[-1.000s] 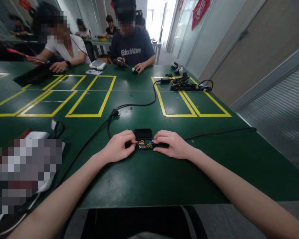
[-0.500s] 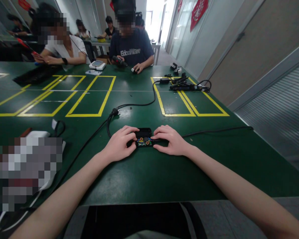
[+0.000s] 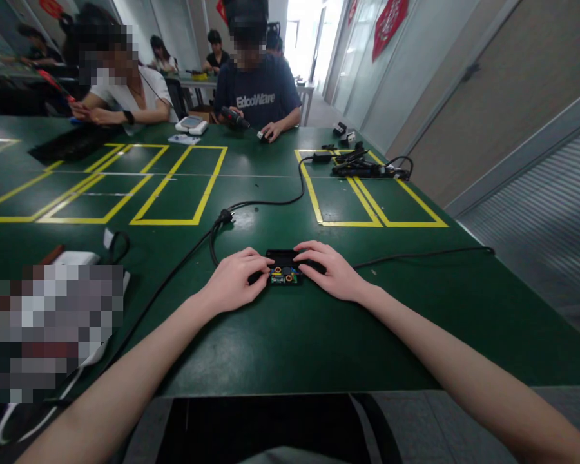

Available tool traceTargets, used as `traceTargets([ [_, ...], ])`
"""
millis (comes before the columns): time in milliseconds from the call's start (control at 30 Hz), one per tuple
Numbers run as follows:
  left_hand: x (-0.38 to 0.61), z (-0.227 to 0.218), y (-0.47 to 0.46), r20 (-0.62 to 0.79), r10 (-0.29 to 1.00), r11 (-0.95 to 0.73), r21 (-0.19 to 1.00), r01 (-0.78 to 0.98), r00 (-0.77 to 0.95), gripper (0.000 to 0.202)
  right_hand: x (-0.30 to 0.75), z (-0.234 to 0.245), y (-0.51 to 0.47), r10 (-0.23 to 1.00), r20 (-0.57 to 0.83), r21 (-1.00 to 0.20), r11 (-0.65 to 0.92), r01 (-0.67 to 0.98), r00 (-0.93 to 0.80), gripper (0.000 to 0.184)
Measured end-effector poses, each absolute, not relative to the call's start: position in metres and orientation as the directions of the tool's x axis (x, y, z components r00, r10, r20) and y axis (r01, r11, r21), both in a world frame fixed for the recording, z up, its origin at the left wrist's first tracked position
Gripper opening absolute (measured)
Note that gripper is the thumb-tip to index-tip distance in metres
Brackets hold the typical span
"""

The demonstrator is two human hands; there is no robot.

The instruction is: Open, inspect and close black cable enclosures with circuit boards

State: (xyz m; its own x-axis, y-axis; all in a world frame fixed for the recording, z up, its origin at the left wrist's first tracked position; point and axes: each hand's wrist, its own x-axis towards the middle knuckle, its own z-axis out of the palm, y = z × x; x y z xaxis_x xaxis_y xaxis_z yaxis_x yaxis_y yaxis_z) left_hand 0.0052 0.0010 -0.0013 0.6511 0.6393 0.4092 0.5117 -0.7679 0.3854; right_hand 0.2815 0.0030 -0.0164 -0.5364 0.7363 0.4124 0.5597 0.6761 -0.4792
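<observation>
A small black adapter case lies open on the green table [image 3: 280, 335] in front of me, and its circuit board [image 3: 284, 276] with orange and blue parts shows between my hands. The black lid half [image 3: 280, 256] sits just behind the board. My left hand [image 3: 234, 281] curls round the left end of the case, fingers bent onto it. Over the right end lies my right hand [image 3: 331, 272], fingers pressed on the case. Thin black cables [image 3: 415, 256] run out from the case to both sides.
A black power cord with a plug [image 3: 223, 218] loops behind my hands. Yellow taped rectangles [image 3: 174, 193] mark the table's middle. More adapters and cables [image 3: 362, 166] lie at the back right. Two people sit across the table, one holding a screwdriver [image 3: 232, 118]. White items [image 3: 72, 259] lie at my left.
Both hands have slid slightly forward over the case and closer together, covering more of the board. The people opposite shifted their arms a little.
</observation>
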Motion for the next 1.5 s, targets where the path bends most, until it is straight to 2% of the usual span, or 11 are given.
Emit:
traceTargets([
  [233, 0.004, -0.001, 0.002, 0.395, 0.636, -0.766, 0.427, 0.48, 0.663, 0.016, 0.278, -0.017, -0.001, 0.774, 0.408, -0.587, 0.628, 0.511, -0.484, 0.018],
  [400, 0.004, -0.002, 0.002, 0.396, 0.646, -0.759, 0.426, 0.492, 0.653, 0.018, 0.275, -0.02, 0.0, 0.818, 0.438, -0.572, 0.574, 0.586, -0.374, 0.019],
  [467, 0.004, -0.002, 0.002, 0.399, 0.645, -0.76, 0.424, 0.493, 0.652, 0.018, 0.274, -0.022, 0.001, 0.841, 0.421, -0.568, 0.536, 0.625, -0.339, 0.025],
  [567, 0.004, -0.002, 0.003, 0.405, 0.634, -0.77, 0.411, 0.488, 0.659, 0.018, 0.273, -0.025, 0.003, 0.857, 0.393, -0.577, 0.513, 0.636, -0.334, 0.022],
  [867, 0.004, -0.003, 0.002, 0.425, 0.618, -0.783, 0.409, 0.47, 0.661, 0.019, 0.271, -0.024, 0.002, 0.871, 0.4, -0.737, 0.49, 0.466, -0.284, 0.022],
  [1100, 0.004, -0.003, 0.0, 0.403, 0.648, -0.759, 0.414, 0.503, 0.646, 0.024, 0.269, -0.024, 0.001, 0.86, 0.43, -0.777, 0.507, 0.373, -0.273, 0.022],
  [1333, 0.005, -0.003, 0.0, 0.423, 0.611, -0.788, 0.402, 0.466, 0.669, 0.028, 0.27, -0.022, 0.002, 0.874, 0.41, -0.791, 0.483, 0.375, -0.261, 0.02],
  [1500, 0.006, -0.003, 0.001, 0.423, 0.591, -0.803, 0.387, 0.452, 0.687, 0.029, 0.269, -0.019, 0.001, 0.923, 0.303, -0.838, 0.377, 0.395, -0.237, 0.021],
])
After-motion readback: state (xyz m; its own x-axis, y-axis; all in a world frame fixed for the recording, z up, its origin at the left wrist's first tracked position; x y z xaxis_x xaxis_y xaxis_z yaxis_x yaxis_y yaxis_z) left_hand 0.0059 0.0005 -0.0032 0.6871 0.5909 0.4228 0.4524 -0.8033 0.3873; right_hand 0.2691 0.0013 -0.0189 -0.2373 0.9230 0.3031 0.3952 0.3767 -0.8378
